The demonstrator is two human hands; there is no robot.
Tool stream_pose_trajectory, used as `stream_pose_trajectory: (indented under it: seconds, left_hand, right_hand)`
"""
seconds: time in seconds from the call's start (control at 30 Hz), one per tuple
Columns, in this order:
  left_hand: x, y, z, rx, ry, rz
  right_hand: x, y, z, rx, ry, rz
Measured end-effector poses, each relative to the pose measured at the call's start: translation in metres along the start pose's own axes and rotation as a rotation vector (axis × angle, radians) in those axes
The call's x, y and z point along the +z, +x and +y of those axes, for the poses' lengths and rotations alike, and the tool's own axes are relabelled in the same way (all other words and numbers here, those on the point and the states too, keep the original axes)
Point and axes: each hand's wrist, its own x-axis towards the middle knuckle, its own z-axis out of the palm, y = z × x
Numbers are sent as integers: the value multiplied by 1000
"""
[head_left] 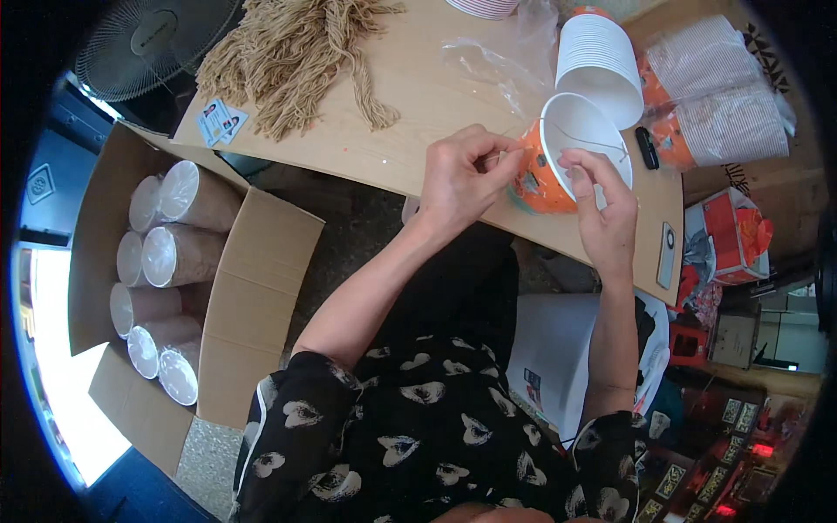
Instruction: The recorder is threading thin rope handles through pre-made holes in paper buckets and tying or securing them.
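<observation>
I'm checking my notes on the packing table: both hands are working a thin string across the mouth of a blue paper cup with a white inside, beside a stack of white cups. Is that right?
Not quite: the paper cup is orange outside, not blue, as the head view shows. The rest holds: the left hand and right hand work a thin string across its white mouth, beside the stack of white cups.

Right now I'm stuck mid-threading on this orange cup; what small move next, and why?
Probably draw the thin string taut with the left hand: it lies slack across the orange cup mouth, while the right hand steadies the rim.
</observation>
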Motion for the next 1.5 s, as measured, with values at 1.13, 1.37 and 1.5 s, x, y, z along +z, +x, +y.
stream_pose_trajectory:
  seconds: [1.13, 1.37, 1.5]
  left_hand:
    - [9, 16, 5, 27, 39, -126]
    - [5, 17, 14, 26, 93, -149]
    - [3, 20, 14, -1, 101, -181]
  right_hand:
    - [-11, 39, 17, 63, -89, -234]
    - [-6, 42, 19, 74, -3, -279]
    - [-3, 44, 20, 24, 50, -269]
